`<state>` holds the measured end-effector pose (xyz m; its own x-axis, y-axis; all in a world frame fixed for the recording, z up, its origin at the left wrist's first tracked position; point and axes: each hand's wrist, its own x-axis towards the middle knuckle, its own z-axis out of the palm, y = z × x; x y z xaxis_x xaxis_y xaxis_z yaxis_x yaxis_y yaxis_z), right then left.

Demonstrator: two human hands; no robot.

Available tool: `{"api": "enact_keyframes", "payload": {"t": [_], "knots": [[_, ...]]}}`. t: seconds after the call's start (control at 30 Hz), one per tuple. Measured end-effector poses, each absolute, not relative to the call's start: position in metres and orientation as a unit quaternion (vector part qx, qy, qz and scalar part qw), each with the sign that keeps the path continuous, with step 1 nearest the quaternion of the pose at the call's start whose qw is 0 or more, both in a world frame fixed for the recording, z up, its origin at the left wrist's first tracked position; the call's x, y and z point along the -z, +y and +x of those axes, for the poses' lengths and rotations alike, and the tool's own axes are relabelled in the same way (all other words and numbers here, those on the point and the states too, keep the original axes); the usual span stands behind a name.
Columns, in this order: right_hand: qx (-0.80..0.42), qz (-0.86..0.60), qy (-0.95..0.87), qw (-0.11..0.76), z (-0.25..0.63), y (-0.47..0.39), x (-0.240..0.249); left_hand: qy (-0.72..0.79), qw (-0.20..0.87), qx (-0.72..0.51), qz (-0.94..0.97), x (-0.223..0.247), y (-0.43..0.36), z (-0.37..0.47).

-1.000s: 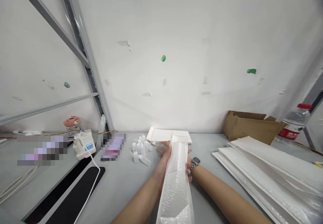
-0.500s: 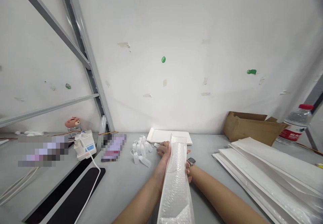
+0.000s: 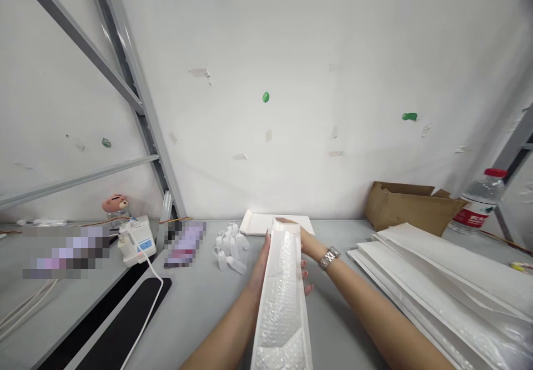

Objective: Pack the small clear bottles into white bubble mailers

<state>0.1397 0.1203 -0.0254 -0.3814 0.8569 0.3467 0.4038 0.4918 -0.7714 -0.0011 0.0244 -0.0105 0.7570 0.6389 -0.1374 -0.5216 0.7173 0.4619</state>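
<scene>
A long white bubble mailer [image 3: 282, 298] stands tilted up in front of me at the centre. My left hand [image 3: 265, 259] is wrapped round it from behind, with its fingertips showing at the mailer's right edge. At the mailer's far top end is my right hand [image 3: 297, 230], its fingers bent over the edge and partly hidden behind it. Beyond them a flat white mailer [image 3: 256, 223] lies on the table. Several small translucent squeeze bottles [image 3: 231, 246] stand and lie to the left of my left hand.
More white mailers [image 3: 433, 281] are stacked at the right. Behind them are a cardboard box [image 3: 410, 209] and a water bottle [image 3: 478, 200]. A power strip [image 3: 137, 240], a cable and a blurred phone-like item [image 3: 187, 243] lie at the left.
My right hand has moved from the mailer's right side up to its far top end. The left hand still holds the mailer, its fingertips now showing at the right edge.
</scene>
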Motion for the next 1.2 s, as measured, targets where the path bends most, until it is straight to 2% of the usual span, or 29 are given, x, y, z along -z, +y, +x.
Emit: {"api": "enact_keyframes", "payload": {"t": [0.07, 0.13, 0.23, 0.33, 0.47, 0.6, 0.77, 0.87, 0.93, 1.07, 1.2], "knots": [[-0.333, -0.451, -0.718, 0.413, 0.146, 0.125, 0.005, 0.155, 0.912, -0.321, 0.203, 0.011, 0.025, 0.000], [-0.419, -0.473, -0.611, 0.477, 0.155, 0.123, -0.015, 0.174, 0.905, -0.330, 0.205, 0.012, 0.025, 0.001], [-0.551, -0.414, -0.480, 0.542, 0.162, 0.111, -0.037, 0.205, 0.893, -0.350, 0.196, 0.011, 0.027, 0.003], [-0.589, -0.372, -0.449, 0.560, 0.155, 0.101, -0.045, 0.222, 0.888, -0.353, 0.196, 0.010, 0.028, 0.003], [-0.546, -0.366, -0.534, 0.531, 0.135, 0.093, -0.041, 0.210, 0.892, -0.345, 0.202, 0.012, 0.028, 0.003], [-0.420, -0.422, -0.631, 0.497, 0.125, 0.086, -0.039, 0.183, 0.900, -0.339, 0.205, 0.015, 0.029, 0.003], [-0.336, -0.471, -0.707, 0.406, 0.127, 0.080, -0.045, 0.193, 0.897, -0.343, 0.201, 0.015, 0.032, 0.001], [-0.282, -0.490, -0.731, 0.382, 0.129, 0.076, -0.050, 0.199, 0.894, -0.348, 0.199, 0.013, 0.033, 0.001], [-0.283, -0.488, -0.740, 0.368, 0.129, 0.073, -0.052, 0.202, 0.892, -0.352, 0.197, 0.013, 0.033, 0.001], [-0.362, -0.472, -0.736, 0.323, 0.129, 0.069, -0.053, 0.208, 0.888, -0.363, 0.190, 0.015, 0.034, 0.001], [-0.407, -0.449, -0.728, 0.320, 0.128, 0.066, -0.054, 0.207, 0.885, -0.376, 0.182, 0.016, 0.035, 0.000]]}}
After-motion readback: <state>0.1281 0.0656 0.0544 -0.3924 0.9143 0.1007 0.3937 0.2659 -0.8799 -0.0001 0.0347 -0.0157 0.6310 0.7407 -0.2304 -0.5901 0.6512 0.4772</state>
